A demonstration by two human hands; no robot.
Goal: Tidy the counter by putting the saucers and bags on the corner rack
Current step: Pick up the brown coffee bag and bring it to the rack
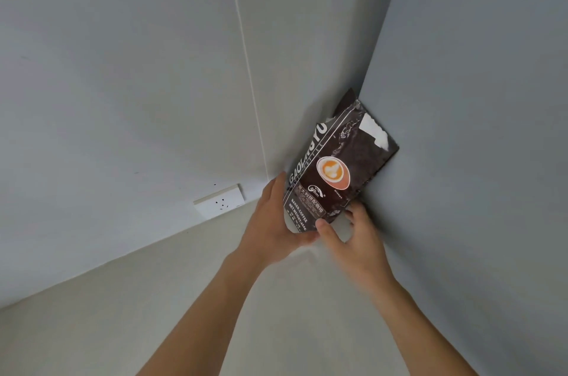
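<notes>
both hands (319, 229) pinching the lower end of a coffee bag (335, 166), tilted into the wall corner. no rack visible. could slump or slide down once released, being unsupported.

Single head view, tilted, looking forward-down along both forearms, close on wall corner (362, 84).
</notes>
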